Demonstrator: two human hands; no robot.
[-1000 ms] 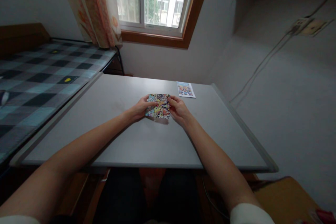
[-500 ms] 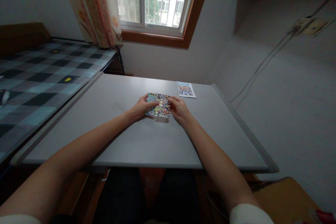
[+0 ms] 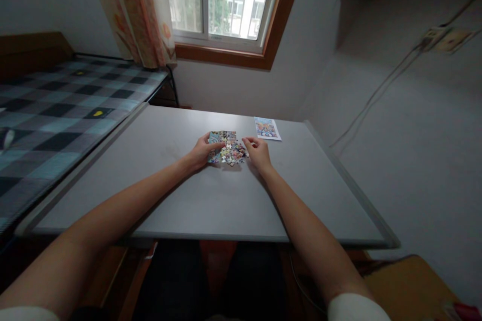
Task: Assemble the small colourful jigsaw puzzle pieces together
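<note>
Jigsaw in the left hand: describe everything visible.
The jigsaw looks like thin printed card, densely multicoloured, with a bluish area toward its left end. Its top edge is fairly straight; its right side is ragged, with loose-looking pieces there and along the bottom. The left hand grips its left end, thumb across the face, which is turned toward the camera. It sits over the table, a shadow beneath. The right hand is beside the ragged side; whether it touches is unclear.

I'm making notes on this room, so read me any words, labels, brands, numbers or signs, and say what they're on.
No text is readable.
Window's lower rail: a marking, too small to read.
Picture sheet: any lettering is too blurred.
Puzzle: I can make out no lettering.
</note>
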